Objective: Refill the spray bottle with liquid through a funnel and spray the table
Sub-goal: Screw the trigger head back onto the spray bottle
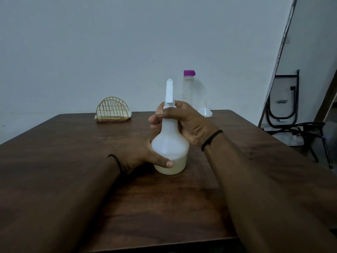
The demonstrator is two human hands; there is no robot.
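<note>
A white translucent spray bottle (170, 145) stands upright on the dark wooden table (73, 143), with pale liquid filling its lowest part. Its white spray head (169, 92) sticks up above my fingers. My left hand (140, 156) wraps the bottle's wide base, thumb across the front. My right hand (184, 121) grips the narrow neck just under the spray head. Behind the bottle, a clear plastic bottle with a purple cap (188, 86) stands upright. A white funnel (205, 111) rests upside down, spout up, to its right.
A gold wire napkin holder (113, 111) sits at the table's far left. Beyond the table's right edge stand a folded black-framed chair (286, 99) and a leaning board. A plain wall lies behind.
</note>
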